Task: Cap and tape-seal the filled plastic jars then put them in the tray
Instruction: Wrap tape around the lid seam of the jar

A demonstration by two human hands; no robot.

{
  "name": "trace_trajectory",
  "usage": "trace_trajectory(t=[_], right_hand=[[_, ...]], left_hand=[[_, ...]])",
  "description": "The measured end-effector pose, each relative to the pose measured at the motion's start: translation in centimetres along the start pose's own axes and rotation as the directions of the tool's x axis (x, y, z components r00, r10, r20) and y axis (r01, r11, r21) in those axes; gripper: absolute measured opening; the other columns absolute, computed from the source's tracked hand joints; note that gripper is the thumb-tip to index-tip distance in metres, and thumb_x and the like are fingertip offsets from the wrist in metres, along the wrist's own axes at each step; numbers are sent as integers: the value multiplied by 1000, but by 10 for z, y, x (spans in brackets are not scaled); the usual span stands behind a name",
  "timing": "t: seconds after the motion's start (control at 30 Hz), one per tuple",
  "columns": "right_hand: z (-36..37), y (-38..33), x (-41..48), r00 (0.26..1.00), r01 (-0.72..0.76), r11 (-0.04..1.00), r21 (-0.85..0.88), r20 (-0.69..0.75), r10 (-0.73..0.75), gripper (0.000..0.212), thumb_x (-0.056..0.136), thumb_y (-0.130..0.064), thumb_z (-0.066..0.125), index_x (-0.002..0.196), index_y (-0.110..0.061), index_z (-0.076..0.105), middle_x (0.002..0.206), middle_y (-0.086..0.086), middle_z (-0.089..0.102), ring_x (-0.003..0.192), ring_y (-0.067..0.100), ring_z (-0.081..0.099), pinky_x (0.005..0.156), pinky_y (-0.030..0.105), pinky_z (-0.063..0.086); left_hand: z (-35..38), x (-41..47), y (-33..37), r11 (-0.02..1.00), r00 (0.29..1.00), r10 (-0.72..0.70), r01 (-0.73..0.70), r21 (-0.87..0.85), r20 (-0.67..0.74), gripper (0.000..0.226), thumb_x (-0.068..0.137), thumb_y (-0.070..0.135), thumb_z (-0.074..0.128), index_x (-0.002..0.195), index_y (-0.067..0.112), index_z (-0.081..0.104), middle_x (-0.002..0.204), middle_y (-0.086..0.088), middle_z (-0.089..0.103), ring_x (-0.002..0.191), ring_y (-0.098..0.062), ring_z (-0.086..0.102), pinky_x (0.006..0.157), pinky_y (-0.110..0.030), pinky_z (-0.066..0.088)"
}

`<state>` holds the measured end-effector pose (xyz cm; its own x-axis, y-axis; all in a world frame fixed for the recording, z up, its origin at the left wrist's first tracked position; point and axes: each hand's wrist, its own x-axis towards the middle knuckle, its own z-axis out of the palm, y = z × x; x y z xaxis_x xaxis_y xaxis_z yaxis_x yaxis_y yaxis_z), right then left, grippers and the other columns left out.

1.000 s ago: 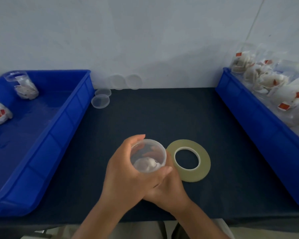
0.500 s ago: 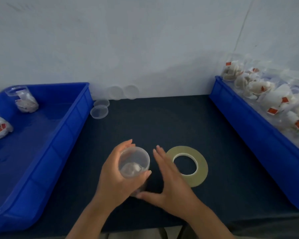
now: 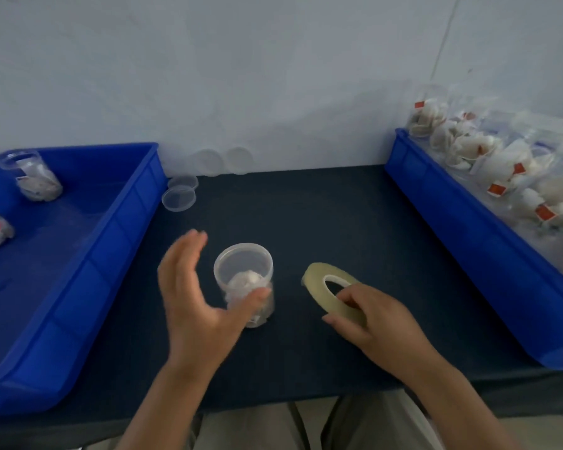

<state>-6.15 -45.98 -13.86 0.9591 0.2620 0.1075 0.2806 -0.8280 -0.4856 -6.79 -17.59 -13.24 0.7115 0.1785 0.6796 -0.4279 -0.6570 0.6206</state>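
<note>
**So far: two jars in the tray, a third waiting for its tape**

Plainly the work is at an early stage. The blue plastic tray on the left (image 3: 121,222) holds only two filled clear jars (image 3: 35,180). The blue plastic tray on the right (image 3: 452,238) is heaped with filled containers (image 3: 468,151) that appear untouched.

Between the trays, a clear round plastic jar (image 3: 244,280) with white contents stands upright on the dark table cloth (image 3: 306,216). It looks capped, though a clear lid on a clear rim is hard to make out.

The hands are apart. The left hand (image 3: 189,297) is spread open just left of the jar, its fingers blurred and its thumb against the jar's near side. The right hand (image 3: 368,316) is curled round a flat roll of pale yellowish tape (image 3: 330,289), which is tipped up on the cloth to the right of the jar.

By this showing, taping is the step in hand. After that the jar goes to the left tray, and the right-hand heap remains. Spare clear lids (image 3: 179,198) lie far back beside the left tray.
</note>
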Motion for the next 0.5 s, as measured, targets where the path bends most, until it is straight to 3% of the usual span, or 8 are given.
trace_trajectory(t=[0.03, 0.1, 0.17, 0.23, 0.33, 0.5], right_hand=[[-2, -6, -4, 1000, -12, 997, 81, -14, 14, 43, 87, -82, 48, 101, -44, 60, 94, -23, 62, 95, -2, 58, 67, 17, 45], [-4, -17, -12, 999, 6, 976, 216, -35, 1, 41, 86, -81, 45, 99, -44, 55, 103, -28, 58, 93, -1, 58, 69, 14, 46], [-5, -29, -19, 998, 47, 955, 294, -59, -31, 39, 87, -81, 46, 101, -45, 54, 107, -28, 57, 93, 3, 59, 72, 14, 46], [-5, -38, -25, 994, 91, 936, 340, -85, -66, 42, 88, -84, 48, 102, -44, 54, 107, -24, 58, 91, 8, 60, 71, 15, 46], [-4, -43, -33, 992, 106, 925, 366, -108, -71, 40, 88, -82, 51, 103, -45, 55, 108, -23, 59, 93, 9, 60, 72, 14, 47], [-1, -45, -43, 984, 138, 932, 335, -150, -91, 30, 87, -67, 61, 100, -40, 57, 106, -26, 57, 94, 6, 59, 74, 11, 44]], left_hand=[[0, -6, 11, 999, 999, 49, -49, 19, -4, 80, 88, 64, 75, 151, 22, 49, 149, 5, 50, 139, -14, 50, 112, -21, 41], [1, -16, 37, 998, 988, 55, -58, 20, 143, 61, 96, 66, 65, 142, 27, 58, 136, 19, 58, 128, -7, 58, 103, -16, 45], [4, -22, 61, 999, 952, -44, 49, -7, 304, 62, 95, 70, 63, 145, 34, 57, 136, 28, 58, 131, 1, 56, 103, -11, 42], [6, -24, 75, 980, 923, -127, 174, -101, 363, 66, 90, 67, 65, 149, 37, 55, 137, 32, 59, 133, 6, 55, 103, -7, 41], [4, -18, 83, 943, 921, -183, 263, -203, 345, 47, 89, 61, 68, 133, 45, 65, 126, 30, 68, 121, 2, 66, 96, -12, 52], [-1, -16, 83, 964, 964, -174, 209, -167, 204, 9, 97, 46, 74, 104, 41, 76, 113, 26, 75, 104, -5, 74, 82, -17, 57]])
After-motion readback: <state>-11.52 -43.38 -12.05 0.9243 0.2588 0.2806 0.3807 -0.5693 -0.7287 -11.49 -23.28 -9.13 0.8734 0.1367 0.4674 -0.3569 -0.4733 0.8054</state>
